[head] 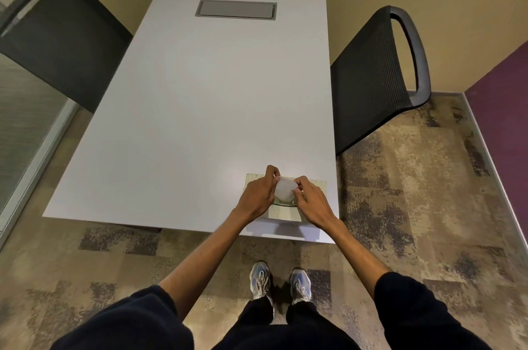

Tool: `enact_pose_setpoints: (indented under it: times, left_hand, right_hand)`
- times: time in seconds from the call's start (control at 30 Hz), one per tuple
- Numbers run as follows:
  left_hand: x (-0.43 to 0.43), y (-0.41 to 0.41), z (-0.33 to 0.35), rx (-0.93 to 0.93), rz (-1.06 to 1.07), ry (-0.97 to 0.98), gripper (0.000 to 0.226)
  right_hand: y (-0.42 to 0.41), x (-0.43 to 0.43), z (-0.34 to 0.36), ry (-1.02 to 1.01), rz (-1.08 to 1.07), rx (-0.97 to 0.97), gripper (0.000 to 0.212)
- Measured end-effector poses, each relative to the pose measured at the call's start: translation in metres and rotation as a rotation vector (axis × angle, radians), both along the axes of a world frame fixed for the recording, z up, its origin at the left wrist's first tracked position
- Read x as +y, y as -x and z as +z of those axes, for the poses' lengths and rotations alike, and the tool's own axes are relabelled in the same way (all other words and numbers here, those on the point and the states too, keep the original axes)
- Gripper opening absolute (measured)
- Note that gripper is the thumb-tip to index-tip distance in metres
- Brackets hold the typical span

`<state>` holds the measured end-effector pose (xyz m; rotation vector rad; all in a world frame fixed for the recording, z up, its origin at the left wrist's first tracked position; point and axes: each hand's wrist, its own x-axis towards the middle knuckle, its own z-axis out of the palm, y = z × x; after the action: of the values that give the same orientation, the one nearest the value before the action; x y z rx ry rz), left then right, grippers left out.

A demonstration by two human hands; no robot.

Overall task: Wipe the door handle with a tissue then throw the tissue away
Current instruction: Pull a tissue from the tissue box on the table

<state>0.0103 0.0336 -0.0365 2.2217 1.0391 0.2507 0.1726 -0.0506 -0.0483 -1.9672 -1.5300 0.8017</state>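
At the near right corner of the white table, flanked by two dark chairs, left and right, sits a tan board with a metal door handle mounted on it. Left hand and right hand both pinch a white tissue, pressed on top of the handle between them.

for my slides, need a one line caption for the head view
Both hands, left hand and right hand, hold a white tissue over a tissue box on the white table.
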Motion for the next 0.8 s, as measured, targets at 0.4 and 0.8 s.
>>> enact_pose_setpoints:
  times: [0.4,0.8]
  left_hand:
    - [0.009,0.003,0.009,0.02,-0.134,0.013,0.034]
    - [0.015,0.005,0.014,-0.018,0.09,-0.12,0.029]
  right_hand:
    - [0.0,0.01,0.012,-0.069,-0.055,0.123,0.009]
    - [-0.005,0.016,0.027,0.071,-0.116,0.4,0.054]
